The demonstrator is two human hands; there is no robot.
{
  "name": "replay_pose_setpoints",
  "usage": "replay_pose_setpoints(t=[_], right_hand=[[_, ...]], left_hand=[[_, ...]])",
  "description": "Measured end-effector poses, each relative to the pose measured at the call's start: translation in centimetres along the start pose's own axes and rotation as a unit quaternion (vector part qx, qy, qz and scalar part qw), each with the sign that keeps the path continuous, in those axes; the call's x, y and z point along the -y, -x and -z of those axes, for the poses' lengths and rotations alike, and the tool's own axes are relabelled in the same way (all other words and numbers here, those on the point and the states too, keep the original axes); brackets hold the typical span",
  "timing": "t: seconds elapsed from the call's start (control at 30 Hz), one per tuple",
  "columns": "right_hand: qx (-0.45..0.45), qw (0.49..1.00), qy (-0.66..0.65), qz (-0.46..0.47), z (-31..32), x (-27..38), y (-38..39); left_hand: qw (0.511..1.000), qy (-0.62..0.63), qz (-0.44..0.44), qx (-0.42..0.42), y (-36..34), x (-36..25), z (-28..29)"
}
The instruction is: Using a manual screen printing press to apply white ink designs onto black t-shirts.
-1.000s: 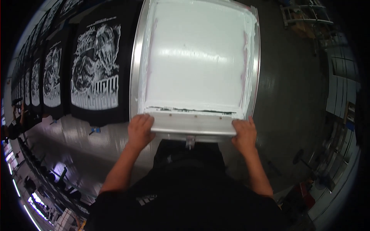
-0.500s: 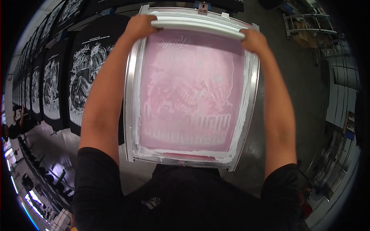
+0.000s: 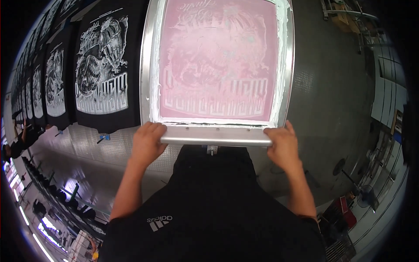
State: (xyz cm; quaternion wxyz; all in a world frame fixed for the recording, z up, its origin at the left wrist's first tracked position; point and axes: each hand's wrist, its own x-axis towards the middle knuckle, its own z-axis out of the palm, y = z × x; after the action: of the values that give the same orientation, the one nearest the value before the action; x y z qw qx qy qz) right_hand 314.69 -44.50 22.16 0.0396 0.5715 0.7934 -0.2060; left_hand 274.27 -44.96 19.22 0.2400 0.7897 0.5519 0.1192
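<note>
At the near end of a screen-printing screen (image 3: 218, 56), a long silver squeegee (image 3: 216, 136) lies crosswise. My left hand (image 3: 149, 142) is closed round its left end, and my right hand (image 3: 284, 146) grips the right end, thumb and fingers curled over the bar. The screen has pink mesh with a pale illustrated design, and white ink is smeared along its inner edges. A metal frame (image 3: 148, 56) borders the mesh. The squeegee's blade is hidden from view, and the screen's far end runs out of the picture.
Left of the screen, black shirts (image 3: 104, 115) with white prints lie in a row of boards. A person (image 3: 21, 144) stands at the far left. To the right are a standing fan (image 3: 365, 196), a red object (image 3: 345, 212) and a metal rack (image 3: 349, 15).
Both hands have come from the screen's far end to its near end with the squeegee. The view has shifted too, so the screen sits higher in the picture.
</note>
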Motion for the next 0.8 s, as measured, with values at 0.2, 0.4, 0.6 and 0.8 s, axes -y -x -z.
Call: replay_pose_setpoints(t=[0.2,0.4,0.6,0.8], right_hand=[[0.037,0.999,-0.009,-0.029,-1.2,0.1,0.2],[-0.026,1.0,0.005,-0.011,-4.5,0.1,1.6],[-0.116,0.988,0.092,-0.043,2.6,-5.0,-17.3],[-0.121,0.983,0.131,-0.053,9.6,-11.1,-33.2]], left_hand=[[1.0,0.005,0.021,0.003,0.7,0.7,-2.0],[0.992,-0.058,-0.024,-0.11,2.8,2.0,-5.6],[0.986,-0.078,-0.039,-0.143,-18.3,8.9,-0.3],[0.978,-0.154,-0.002,-0.142,-36.0,12.2,4.9]])
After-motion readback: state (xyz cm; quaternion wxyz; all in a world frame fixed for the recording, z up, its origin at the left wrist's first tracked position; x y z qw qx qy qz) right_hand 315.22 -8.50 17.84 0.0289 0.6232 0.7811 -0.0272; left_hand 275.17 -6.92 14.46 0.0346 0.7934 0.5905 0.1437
